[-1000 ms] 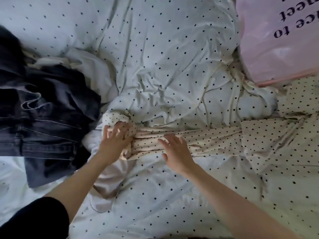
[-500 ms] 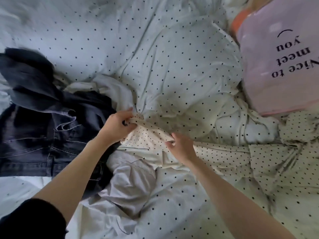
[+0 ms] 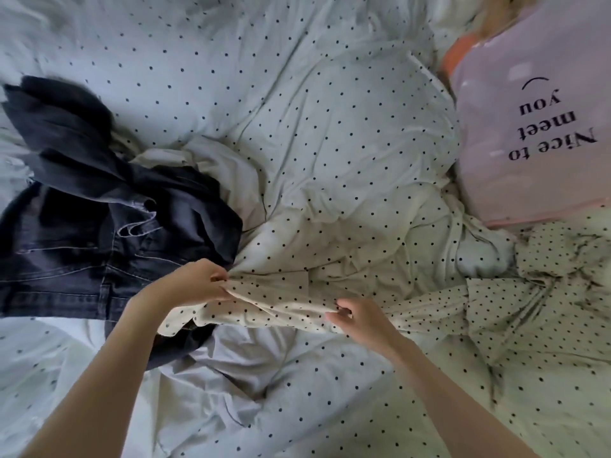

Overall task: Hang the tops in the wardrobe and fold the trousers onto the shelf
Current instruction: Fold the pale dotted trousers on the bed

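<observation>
Dark jeans (image 3: 99,233) lie heaped at the bed's (image 3: 297,94) left, touching the left hand (image 3: 195,287), which pinches the cream dotted top (image 3: 274,302) at its end; the right hand (image 3: 360,320) grips a fold further along the top, which stretches rightward below a pink bag (image 3: 535,127).

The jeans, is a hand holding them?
No, both the left hand and the right hand pinch the cream dotted garment, while the jeans lie untouched beside it on the bed.
</observation>
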`<state>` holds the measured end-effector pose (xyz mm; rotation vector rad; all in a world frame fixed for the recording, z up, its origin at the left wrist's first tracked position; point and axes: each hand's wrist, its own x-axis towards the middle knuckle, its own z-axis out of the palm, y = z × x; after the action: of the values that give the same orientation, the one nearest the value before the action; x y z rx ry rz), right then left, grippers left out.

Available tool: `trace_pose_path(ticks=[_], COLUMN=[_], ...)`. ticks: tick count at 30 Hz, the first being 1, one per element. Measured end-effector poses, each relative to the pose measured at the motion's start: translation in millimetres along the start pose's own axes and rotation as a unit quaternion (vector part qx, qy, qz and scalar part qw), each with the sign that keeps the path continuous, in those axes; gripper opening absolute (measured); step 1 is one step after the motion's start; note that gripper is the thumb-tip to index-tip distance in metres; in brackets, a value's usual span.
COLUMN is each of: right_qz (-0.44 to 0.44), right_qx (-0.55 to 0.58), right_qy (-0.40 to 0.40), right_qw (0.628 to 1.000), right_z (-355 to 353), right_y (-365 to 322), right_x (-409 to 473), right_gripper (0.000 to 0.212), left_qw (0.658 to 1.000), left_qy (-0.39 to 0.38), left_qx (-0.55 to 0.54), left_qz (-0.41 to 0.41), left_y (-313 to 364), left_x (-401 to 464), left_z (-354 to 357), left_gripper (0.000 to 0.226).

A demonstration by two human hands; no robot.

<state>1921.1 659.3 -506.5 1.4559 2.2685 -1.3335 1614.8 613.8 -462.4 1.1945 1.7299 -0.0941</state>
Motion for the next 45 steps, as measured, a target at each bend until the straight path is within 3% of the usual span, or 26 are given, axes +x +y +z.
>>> trace_pose_path(ticks=[6,8,10,13,16,20,22,25,27,32,35,37,40,45], right_qz=[0.025,0.047,0.045,0.028,0.034,0.025,0.013,-0.001,-0.022,0.0,0.014,-0.005,-0.064,-0.161], right_qx=[0.055,0.042,0.003,-0.066,-0.069,-0.129,-0.184,-0.225,-0.236,-0.283,-0.309,-0.327,-0.294,-0.216], right_qy=[-0.095,-0.129,-0.1,0.055,0.133,0.062,0.041,0.044,0.069,0.095,0.094,0.138,0.161,0.194], right_qw=[0.994,0.99,0.994,0.996,0.988,0.989,0.982,0.973,0.969,0.954,0.946,0.935,0.94,0.943], right_z=[-60.7,-73.5,-83.5,-83.9,-58.0,17.4,48.0,77.9,87.4,99.2,96.3,88.9,89.4,106.8], right_y=[-12.8,-12.7,-15.4,-18.2,-19.5,-2.3,6.5,13.9,11.4,10.1,8.0,6.0,1.8,-11.5], right_x=[4.7,20.5,47.1,85.6,94.1,64.9,45.4,31.7,33.4,60.3,70.0,68.3,54.6,20.7], right_gripper=[0.03,0.032,0.036,0.029,0.039,0.05,0.051,0.051,0.049,0.056,0.057,0.04,0.021,0.019], left_qw=[0.994,0.995,0.996,0.951,0.929,0.936,0.942,0.953,0.941,0.919,0.9,0.867,0.855,0.828], left_qy=[-0.067,-0.047,0.081,0.293,0.365,0.348,0.328,0.293,0.292,0.232,0.266,0.327,0.361,0.424], left_qx=[-0.082,-0.089,-0.024,0.083,0.056,-0.035,-0.02,0.081,0.169,0.319,0.332,0.351,0.347,0.336], left_qz=[0.025,0.028,0.005,-0.049,-0.018,-0.047,-0.066,-0.021,0.017,0.002,0.094,0.134,0.134,0.148], left_y=[28.9,35.5,41.8,48.0,38.0,5.5,-10.5,-32.5,-37.8,-37.3,-44.8,-58.6,-69.1,-69.0], left_x=[-17.5,-8.6,14.9,47.0,60.8,47.3,33.3,24.3,27.5,47.8,45.8,37.3,20.1,-2.7], left_z=[-48.4,-60.3,-71.8,-71.1,-38.3,49.1,85.9,114.9,117.9,111.2,97.3,84.5,67.2,68.6], left_gripper=[0.013,0.012,0.013,0.034,0.037,0.036,0.038,0.054,0.066,0.058,0.048,0.026,0.034,0.033])
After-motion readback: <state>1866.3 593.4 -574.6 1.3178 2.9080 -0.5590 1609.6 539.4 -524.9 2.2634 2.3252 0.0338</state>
